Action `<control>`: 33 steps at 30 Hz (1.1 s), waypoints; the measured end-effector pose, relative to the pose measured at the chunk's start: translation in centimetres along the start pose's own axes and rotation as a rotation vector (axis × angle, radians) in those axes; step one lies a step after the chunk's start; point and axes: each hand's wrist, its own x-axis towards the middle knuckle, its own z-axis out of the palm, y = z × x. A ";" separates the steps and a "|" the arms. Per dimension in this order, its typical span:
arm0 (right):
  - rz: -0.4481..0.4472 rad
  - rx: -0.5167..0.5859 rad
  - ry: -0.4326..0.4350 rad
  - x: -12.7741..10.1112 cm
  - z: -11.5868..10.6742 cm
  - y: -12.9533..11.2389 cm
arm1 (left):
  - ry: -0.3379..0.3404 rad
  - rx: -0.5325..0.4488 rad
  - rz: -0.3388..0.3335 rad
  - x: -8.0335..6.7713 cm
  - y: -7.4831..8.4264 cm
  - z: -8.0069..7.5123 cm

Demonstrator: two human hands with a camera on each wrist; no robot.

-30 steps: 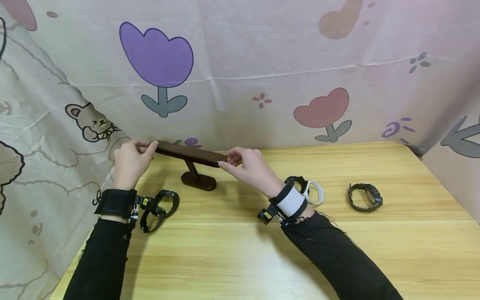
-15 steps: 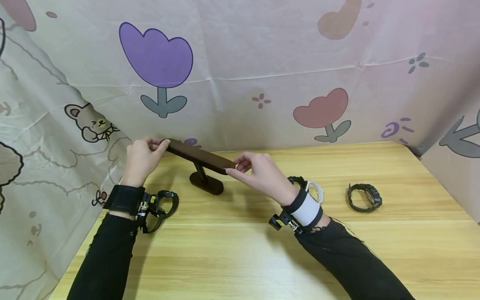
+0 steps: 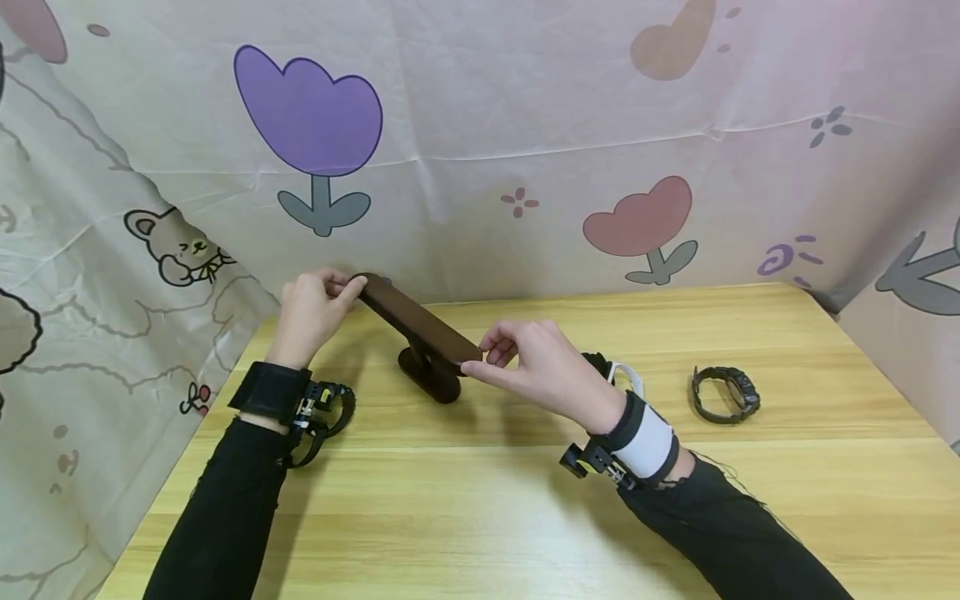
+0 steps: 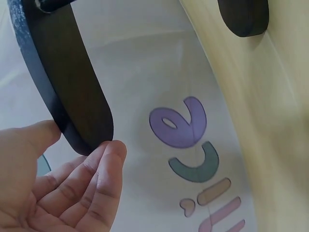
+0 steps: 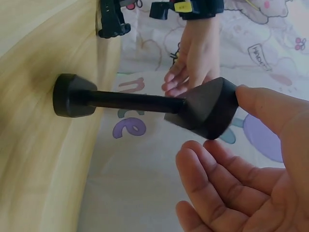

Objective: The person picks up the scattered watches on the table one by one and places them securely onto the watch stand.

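A dark brown T-shaped stand (image 3: pixel 420 321), with a long rounded bar on a post (image 5: pixel 133 101) and an oval base (image 3: pixel 429 379), stands left of the middle of the table. My left hand (image 3: pixel 309 312) pinches the bar's far left end between thumb and fingers. At the near right end, my right hand (image 3: pixel 551 367) holds the bar with the thumb on its upper edge and fingertips at the underside. The left wrist view shows the bar's flat underside (image 4: pixel 79 82) above my fingers. The bar runs slantwise, its right end closer to me.
A black watch (image 3: pixel 345 410) lies by my left wrist, partly hidden. Behind my right wrist are a white watch (image 3: pixel 628 377) and a black one (image 3: pixel 597 363), both partly covered. Another black watch (image 3: pixel 727 396) lies farther right. A printed cloth (image 3: pixel 465 225) hangs behind the wooden table (image 3: pixel 465 525).
Both hands have moved right with the stand. The bar and base have turned, the right end swinging toward me. The watches lie where they were.
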 end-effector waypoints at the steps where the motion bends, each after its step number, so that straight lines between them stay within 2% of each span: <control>1: -0.008 -0.006 -0.005 -0.2 -0.1 -0.1 | -0.001 0.004 0.008 0.1 0.2 0.1; 12: -0.111 -0.011 -0.066 -1.6 -0.4 -1.5 | 0.013 0.052 0.143 1.1 2.3 1.6; 23: -0.150 -0.021 -0.149 -2.1 0.1 -2.7 | -0.149 0.020 0.199 1.5 4.7 2.1; 33: -0.181 -0.027 -0.158 -2.0 0.7 -3.3 | -0.219 -0.004 0.243 1.0 6.4 2.3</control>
